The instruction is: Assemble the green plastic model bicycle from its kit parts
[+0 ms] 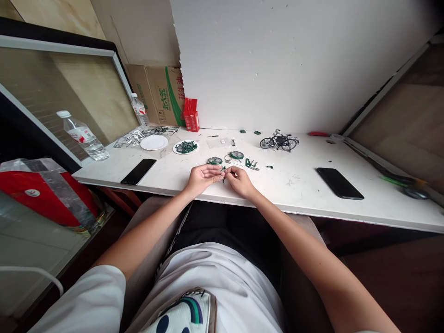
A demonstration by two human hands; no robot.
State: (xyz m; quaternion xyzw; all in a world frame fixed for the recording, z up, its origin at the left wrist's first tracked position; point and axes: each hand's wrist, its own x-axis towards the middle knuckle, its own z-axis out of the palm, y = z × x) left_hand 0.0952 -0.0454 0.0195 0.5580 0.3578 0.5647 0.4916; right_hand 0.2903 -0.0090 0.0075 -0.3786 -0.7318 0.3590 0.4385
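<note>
Close to the front edge of the white table (277, 194), my left hand (204, 178) and my right hand (240, 181) meet fingertip to fingertip. Both pinch a small dark green model part (224, 169), mostly hidden by the fingers. Just behind them lie a green spoked model wheel (214, 161) and another green wheel (237, 155). A green model bicycle frame piece (251, 164) rests to the right, with a tiny dark part (269, 167) beyond it.
An assembled black model bicycle (279, 141) stands at the back. Green parts fill a white plate (174, 149); another white plate (154, 142) sits left of it. Phones lie left (138, 171) and right (340, 183). A water bottle (85, 138) and red box (191, 115) stand leftward.
</note>
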